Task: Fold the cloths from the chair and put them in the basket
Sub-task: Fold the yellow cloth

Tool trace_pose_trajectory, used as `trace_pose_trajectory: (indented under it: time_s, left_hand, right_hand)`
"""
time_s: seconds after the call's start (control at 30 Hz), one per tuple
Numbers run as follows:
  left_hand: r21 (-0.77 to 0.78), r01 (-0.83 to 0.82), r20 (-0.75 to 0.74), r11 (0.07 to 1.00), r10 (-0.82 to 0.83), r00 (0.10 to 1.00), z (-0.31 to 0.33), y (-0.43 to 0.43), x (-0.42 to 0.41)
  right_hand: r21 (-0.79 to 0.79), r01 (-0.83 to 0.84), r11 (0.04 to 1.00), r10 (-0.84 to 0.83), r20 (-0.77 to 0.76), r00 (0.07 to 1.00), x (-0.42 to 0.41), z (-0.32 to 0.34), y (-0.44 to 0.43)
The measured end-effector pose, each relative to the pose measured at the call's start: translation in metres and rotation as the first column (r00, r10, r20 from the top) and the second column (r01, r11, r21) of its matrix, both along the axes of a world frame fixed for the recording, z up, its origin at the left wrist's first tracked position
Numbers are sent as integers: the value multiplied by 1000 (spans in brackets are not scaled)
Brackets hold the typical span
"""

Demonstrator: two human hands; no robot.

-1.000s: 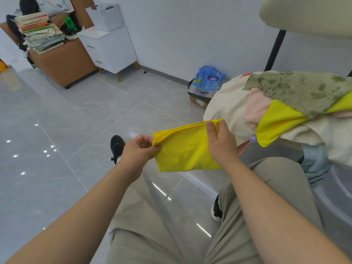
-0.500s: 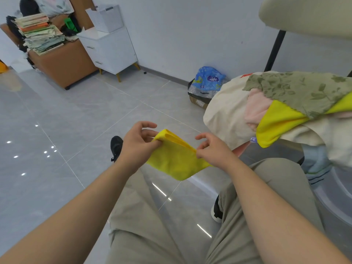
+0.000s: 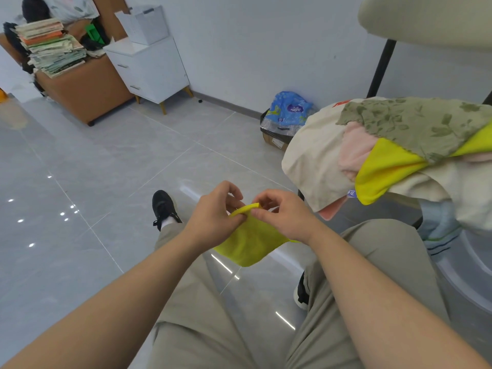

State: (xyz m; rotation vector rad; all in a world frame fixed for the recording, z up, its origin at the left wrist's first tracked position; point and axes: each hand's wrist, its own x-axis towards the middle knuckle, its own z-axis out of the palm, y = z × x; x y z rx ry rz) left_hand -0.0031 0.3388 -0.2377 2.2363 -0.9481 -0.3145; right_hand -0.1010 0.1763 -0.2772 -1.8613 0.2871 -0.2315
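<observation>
Change: since a second ago both hands have drawn together, the yellow cloth (image 3: 249, 242) now doubled smaller.
Left hand (image 3: 215, 218): fingers pinched on the cloth's top fold.
Right hand (image 3: 286, 215): pinching the same fold, touching the left.
Yellow cloth: hanging above the knees.
Cloth pile (image 3: 394, 155): heaped on the chair (image 3: 399, 207), right.

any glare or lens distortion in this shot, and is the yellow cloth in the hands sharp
Head view: bright ceiling-light reflections dot the glossy floor tiles, with streaks between the knees. Wide-angle bending shows at the edges, where the white cabinet leans. The yellow cloth, pinched by the left hand and right hand, looks reasonably sharp.
</observation>
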Motion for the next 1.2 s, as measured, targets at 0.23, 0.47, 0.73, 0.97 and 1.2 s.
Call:
trace_pose_trajectory:
  time_s: [0.23,0.47,0.73,0.97,1.2]
  left_hand:
    - [114,158,204,981,-179,962,-22,17,6]
    - [149,205,255,967,-238,937,-32,28,16]
    - [402,172,170,899,-258,951,-38,29,15]
    - [351,26,142,936,-80,987,-37,34,12]
    - [128,-58,101,990,45,994,-36,31,1]
  right_hand:
    - [-25,130,991,-128,43,991,4,-3,-12]
    - [-12,150,989,-149,55,987,4,-1,-14]
    - [-15,189,982,-187,62,980,4,-2,-15]
    - [-66,307,949,-308,3,951,5,-9,-18]
    - [-158,293,943,-305,-58,951,3,-7,-13]
